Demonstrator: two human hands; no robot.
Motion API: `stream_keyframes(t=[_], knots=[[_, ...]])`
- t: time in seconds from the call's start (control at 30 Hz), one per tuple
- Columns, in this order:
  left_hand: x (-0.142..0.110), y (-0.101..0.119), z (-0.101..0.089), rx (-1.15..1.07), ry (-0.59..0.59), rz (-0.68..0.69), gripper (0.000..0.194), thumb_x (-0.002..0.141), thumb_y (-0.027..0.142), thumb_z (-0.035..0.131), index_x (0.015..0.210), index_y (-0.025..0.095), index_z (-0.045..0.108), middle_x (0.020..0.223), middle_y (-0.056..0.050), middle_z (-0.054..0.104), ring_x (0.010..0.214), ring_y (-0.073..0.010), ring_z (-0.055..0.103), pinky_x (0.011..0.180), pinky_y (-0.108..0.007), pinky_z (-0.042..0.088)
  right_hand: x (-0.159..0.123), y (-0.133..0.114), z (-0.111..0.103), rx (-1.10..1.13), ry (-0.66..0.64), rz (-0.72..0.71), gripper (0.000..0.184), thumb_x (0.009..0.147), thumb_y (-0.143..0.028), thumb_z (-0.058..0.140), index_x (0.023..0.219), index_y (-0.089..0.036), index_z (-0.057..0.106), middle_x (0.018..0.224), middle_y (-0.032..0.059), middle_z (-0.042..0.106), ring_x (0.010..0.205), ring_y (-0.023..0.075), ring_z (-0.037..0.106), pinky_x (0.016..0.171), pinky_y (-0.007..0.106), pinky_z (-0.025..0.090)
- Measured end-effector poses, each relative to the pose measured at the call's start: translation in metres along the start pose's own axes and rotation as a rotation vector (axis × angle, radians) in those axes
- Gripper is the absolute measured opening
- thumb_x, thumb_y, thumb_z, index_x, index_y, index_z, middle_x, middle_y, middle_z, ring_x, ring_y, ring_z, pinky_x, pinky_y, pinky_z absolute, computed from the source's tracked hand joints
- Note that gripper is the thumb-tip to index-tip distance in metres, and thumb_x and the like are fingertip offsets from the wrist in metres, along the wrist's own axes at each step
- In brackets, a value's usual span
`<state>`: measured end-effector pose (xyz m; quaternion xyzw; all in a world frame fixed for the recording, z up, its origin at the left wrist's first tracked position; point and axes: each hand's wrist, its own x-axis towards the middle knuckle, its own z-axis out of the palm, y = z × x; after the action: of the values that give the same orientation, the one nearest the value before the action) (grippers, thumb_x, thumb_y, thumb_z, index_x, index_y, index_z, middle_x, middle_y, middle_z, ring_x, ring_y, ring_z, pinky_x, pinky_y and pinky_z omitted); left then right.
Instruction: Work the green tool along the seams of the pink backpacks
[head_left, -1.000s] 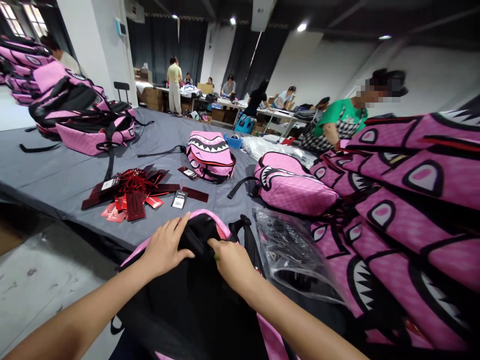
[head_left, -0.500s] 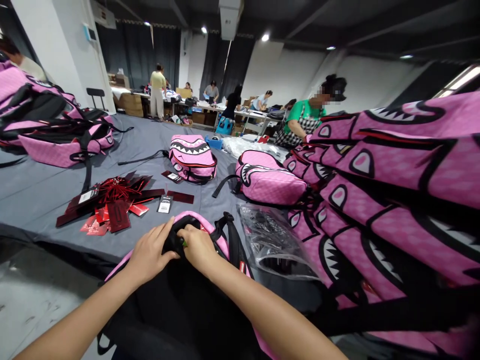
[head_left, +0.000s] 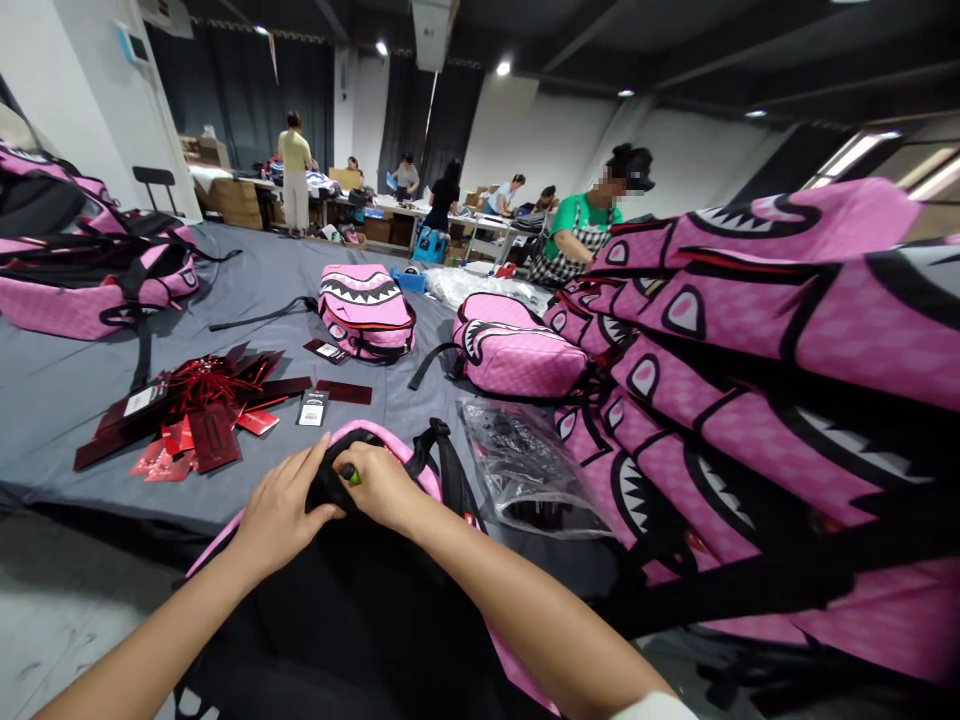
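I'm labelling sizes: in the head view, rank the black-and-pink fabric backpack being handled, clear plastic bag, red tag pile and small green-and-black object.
1. Black-and-pink fabric backpack
2. Clear plastic bag and red tag pile: too alike to rank
3. Small green-and-black object in the right hand, partly hidden

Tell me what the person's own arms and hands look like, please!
The left hand and right hand wear no gloves, and no rings, watches or bracelets show. The left forearm and right forearm are bare. A bit of pale, whitish sleeve peeks in on the right arm; no left sleeve shows.
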<state>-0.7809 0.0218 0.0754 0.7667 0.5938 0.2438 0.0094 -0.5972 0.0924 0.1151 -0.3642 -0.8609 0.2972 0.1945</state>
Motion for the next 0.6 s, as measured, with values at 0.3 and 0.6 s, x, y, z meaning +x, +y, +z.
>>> stream_keyframes(t=[0.3,0.6], knots=[[-0.003,-0.001,-0.005,0.059,0.021,0.044,0.096,0.089,0.046,0.073,0.162,0.03,0.014,0.142,-0.013,0.058,0.126,-0.034,0.061,0.098,-0.048,0.056,-0.006,0.014,-0.008,0.318,-0.094,-0.047,0.029,0.083,0.0,0.06,0.102,-0.016,0.074,0.102,0.0025,0.075,0.094,0.0143,0.069,0.087,0.024,0.051],[-0.003,-0.002,0.001,0.063,0.068,0.063,0.09,0.091,0.051,0.068,0.162,0.027,0.018,0.145,-0.016,0.056,0.129,-0.035,0.059,0.1,-0.048,0.055,-0.007,0.015,-0.011,0.336,-0.102,0.004,0.041,0.083,-0.001,0.059,0.118,-0.019,0.072,0.117,0.0046,0.074,0.105,0.0164,0.068,0.098,0.029,0.049]])
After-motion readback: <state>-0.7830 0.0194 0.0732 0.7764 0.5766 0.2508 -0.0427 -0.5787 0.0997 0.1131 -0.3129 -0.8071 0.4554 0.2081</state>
